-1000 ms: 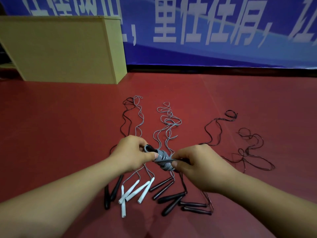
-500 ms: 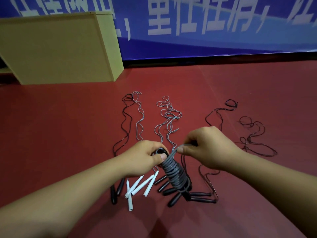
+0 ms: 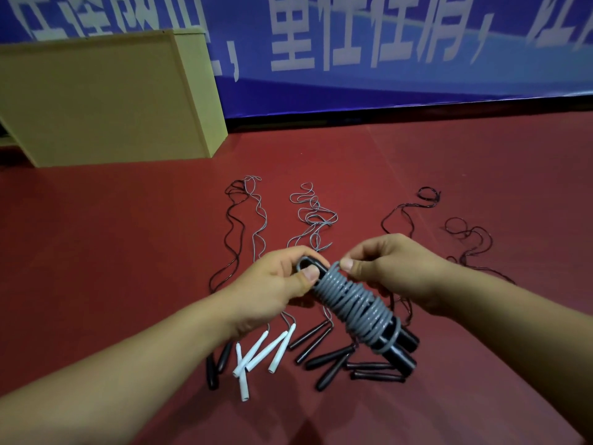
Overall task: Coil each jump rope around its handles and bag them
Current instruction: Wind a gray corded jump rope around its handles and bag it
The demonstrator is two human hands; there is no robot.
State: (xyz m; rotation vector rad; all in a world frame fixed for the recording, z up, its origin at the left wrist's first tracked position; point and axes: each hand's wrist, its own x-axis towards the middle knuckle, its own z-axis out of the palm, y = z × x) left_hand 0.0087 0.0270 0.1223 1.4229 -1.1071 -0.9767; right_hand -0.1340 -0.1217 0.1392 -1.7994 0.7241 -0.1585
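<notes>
A grey jump rope [image 3: 353,303] is coiled tightly around its pair of black handles [image 3: 401,351], held above the red floor. My left hand [image 3: 272,287] grips the far end of the handles, thumb on top. My right hand [image 3: 394,271] pinches the last grey turn at the top of the coil. Below lie several loose ropes: white handles [image 3: 256,351] with grey cords [image 3: 313,216], and black handles [image 3: 324,361] with dark cords [image 3: 468,242] stretching away. No bag is in view.
A tan wooden box [image 3: 102,101] stands at the back left on the red floor [image 3: 128,252]. A blue banner [image 3: 385,46] with white characters runs along the back wall.
The coiled bundle has come up and tilted so its handle ends point toward me. My right hand has shifted to the top of the coil, still pinching the cord.
</notes>
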